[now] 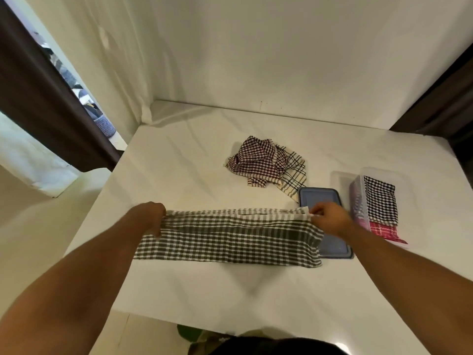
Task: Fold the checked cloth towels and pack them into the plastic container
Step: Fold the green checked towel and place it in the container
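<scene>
Pinching the grey towel (227,237) taut at 9 and 3 o'clock, left hand (153,216) and right hand (330,220) fingers align its far edge for a straight fold on the desk (179,160).

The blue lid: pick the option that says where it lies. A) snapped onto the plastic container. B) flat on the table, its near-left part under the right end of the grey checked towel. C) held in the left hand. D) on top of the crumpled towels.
B: the blue lid lies flat on the table beside the plastic container, with the grey checked towel draped over its near-left part.
</scene>
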